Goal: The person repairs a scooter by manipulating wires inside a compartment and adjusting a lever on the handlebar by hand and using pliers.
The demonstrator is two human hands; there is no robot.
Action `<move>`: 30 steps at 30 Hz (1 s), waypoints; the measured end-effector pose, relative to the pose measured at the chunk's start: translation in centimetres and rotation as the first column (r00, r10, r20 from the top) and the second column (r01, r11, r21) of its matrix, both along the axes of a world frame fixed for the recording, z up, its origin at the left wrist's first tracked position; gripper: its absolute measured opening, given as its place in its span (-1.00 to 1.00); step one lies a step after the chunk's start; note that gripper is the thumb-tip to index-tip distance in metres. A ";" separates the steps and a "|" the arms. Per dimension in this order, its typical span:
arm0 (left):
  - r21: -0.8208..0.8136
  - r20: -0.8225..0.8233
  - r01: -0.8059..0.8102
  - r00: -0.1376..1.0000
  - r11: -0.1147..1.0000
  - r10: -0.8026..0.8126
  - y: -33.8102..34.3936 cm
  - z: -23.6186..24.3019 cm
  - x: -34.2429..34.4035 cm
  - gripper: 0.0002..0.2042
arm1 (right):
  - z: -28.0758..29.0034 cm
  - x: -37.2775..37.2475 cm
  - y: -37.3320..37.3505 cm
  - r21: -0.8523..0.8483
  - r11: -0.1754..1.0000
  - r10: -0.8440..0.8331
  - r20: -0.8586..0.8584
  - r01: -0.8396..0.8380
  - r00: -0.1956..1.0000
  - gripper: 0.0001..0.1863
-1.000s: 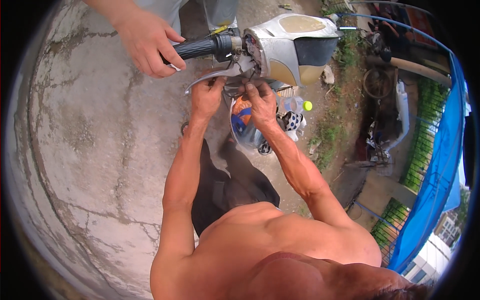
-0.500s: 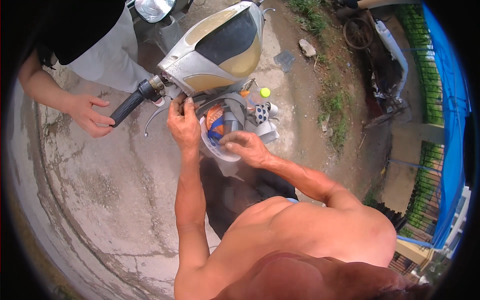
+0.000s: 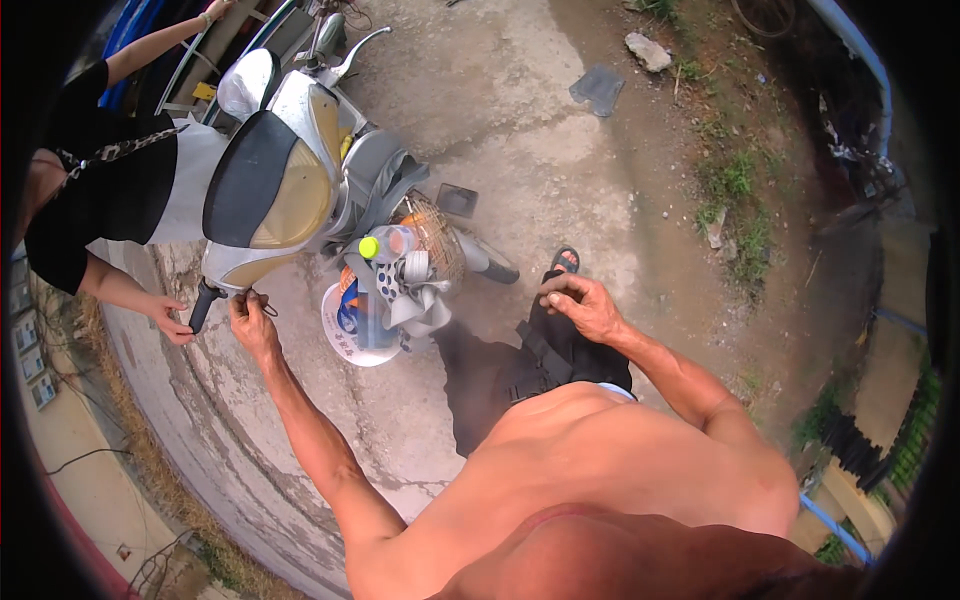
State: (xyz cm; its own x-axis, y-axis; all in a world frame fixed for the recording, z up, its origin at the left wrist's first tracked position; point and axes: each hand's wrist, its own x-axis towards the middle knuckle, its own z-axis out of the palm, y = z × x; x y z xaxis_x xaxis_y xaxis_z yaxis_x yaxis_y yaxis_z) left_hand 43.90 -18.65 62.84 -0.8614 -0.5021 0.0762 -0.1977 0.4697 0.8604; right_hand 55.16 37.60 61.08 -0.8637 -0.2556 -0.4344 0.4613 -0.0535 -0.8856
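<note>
**Scooter handlebar: hand positions**

The scooter handlebar [image 3: 225, 285] sits at the left of the view, below the silver front cowl [image 3: 270, 190], over the concrete ground [image 3: 560, 170]. The left hand [image 3: 250, 322] grips the bar end, fingers curled around the fittings beside the black grip [image 3: 200, 306]. A second person's hand [image 3: 168, 318] touches that grip. The right hand [image 3: 582, 303] rests on the knee of the dark trousers [image 3: 520, 365], fingers loosely curled together, holding nothing visible.

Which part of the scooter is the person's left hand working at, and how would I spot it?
Find the silver scooter on the concrete. Below its dark windscreen a handlebar ends in a black grip. The left hand touches the bar beside it; another person's hand holds the grip's other side.
</note>
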 end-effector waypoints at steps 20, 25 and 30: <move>-0.063 0.997 -0.660 -0.006 0.748 0.078 19.6 -9.4 25.5 -0.75 | -3.8 -25.4 21.2 0.063 0.964 -0.264 0.123 0.258 0.957 -0.73; 0.727 0.591 -0.294 -0.193 0.621 -0.783 33.7 -18.3 23.8 -0.72 | -8.6 -36.5 24.7 0.226 0.952 -0.258 0.217 0.209 0.941 -0.74; 0.526 0.850 -0.557 0.341 0.643 -0.401 40.6 -18.5 -0.3 -0.69 | -7.8 -49.9 27.3 0.277 0.941 -0.260 0.213 0.197 0.942 -0.77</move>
